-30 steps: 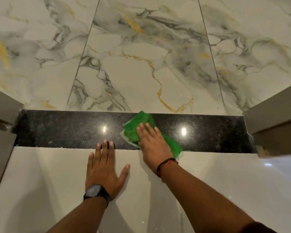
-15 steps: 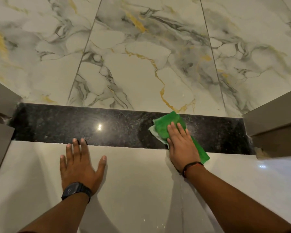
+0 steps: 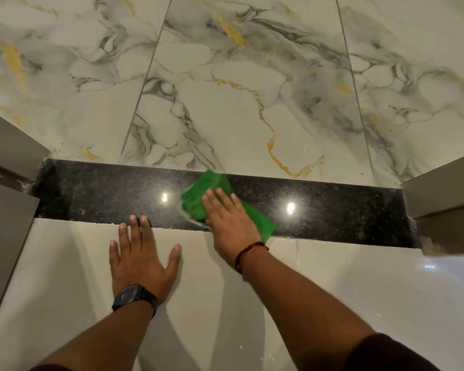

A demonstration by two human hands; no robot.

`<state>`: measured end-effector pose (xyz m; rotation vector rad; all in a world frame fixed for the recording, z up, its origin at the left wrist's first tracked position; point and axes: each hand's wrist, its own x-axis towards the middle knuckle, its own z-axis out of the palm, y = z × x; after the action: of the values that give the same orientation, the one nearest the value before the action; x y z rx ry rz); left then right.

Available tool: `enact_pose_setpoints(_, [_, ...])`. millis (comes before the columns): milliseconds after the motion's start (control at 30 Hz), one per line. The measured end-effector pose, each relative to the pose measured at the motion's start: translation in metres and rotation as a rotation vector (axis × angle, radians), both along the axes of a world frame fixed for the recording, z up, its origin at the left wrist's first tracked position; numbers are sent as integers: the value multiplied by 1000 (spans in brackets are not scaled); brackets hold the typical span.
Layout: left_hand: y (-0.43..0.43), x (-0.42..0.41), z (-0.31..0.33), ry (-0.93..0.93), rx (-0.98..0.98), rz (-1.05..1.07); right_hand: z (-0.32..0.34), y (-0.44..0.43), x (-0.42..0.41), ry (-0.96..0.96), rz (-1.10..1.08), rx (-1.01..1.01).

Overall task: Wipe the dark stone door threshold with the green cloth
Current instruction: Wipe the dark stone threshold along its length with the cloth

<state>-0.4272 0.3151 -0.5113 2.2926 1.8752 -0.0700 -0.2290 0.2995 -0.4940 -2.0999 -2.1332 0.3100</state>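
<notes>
The veined marble floor [image 3: 225,103] is seen beyond the dark stone threshold [image 3: 105,194], which is bordered by plain pale tiles [image 3: 359,290] on the near side. The green cloth [image 3: 206,194] is pressed flat on the threshold's middle under the open-palmed right hand [image 3: 229,223]. The left hand [image 3: 142,258] is spread flat, grasping nothing, fingertips reaching the threshold's edge.

Home doorway: marble floor tiles [image 3: 225,116], door frames [image 3: 439,188].

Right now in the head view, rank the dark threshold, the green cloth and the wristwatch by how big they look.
1. Dark stone threshold, spanning the doorway.
2. Green cloth, partly hidden under the right hand.
3. Wristwatch on the left wrist, smallest though nearer the camera.
</notes>
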Motion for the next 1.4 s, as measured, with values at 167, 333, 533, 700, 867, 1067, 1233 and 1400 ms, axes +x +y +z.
enact_pose_setpoints(167, [7, -15, -1, -4, -12, -18, -2, -38, 18, 26, 192, -17])
enact_pose_setpoints(333, [25, -54, -2, 27, 28, 63, 3, -54, 50, 13, 125, -3])
enact_pose_setpoints(533, [34, -61, 0, 12, 43, 127, -3, -7, 40, 26, -246, -1])
enact_pose_setpoints(700, [35, -60, 0, -2, 51, 127, -2, 39, 3, -4, -309, -24])
enact_pose_setpoints(867, [36, -60, 1, -24, 52, 150, -2, 62, -66, -24, -24, -13])
enact_pose_setpoints(1067, [42, -68, 0, -36, 54, 201, -3, 22, -67, 66, 270, -8])
enact_pose_setpoints(1233, [51, -78, 2, -26, 46, 255, 0, 1, 1, 108, 243, 5])
enact_pose_setpoints(1400, [50, -77, 4, -34, 36, 293, 1, 38, -2, 55, -130, -12])
